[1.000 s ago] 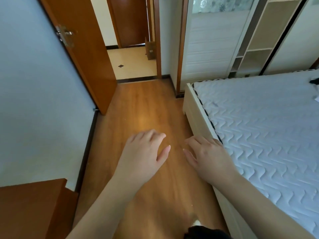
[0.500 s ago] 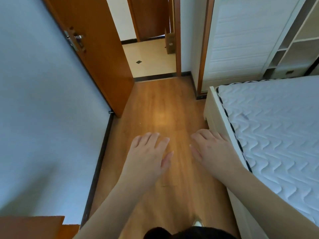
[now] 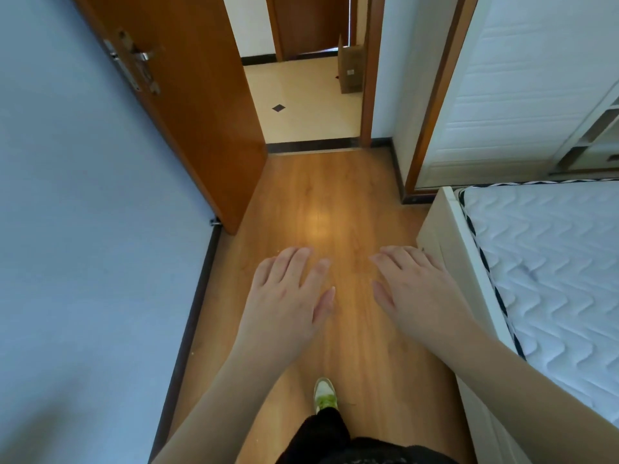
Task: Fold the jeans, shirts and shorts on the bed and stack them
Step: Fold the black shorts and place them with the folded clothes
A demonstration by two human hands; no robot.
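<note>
My left hand and my right hand hover palm-down over the wooden floor, fingers relaxed and spread, holding nothing. The bed with its bare white quilted mattress fills the right side; my right hand is just left of its pale frame. No jeans, shirts or shorts appear on the part of the mattress that shows.
An open brown door leans against the blue-grey wall on the left. The doorway ahead leads to a tiled hall with a cardboard box. A white wardrobe stands beyond the bed. My shoe is on the floor below.
The view has swung left and moved forward along the bed's side; less mattress shows and the door is closer. Both hands stay empty in front of me. A shoe has stepped into view.
</note>
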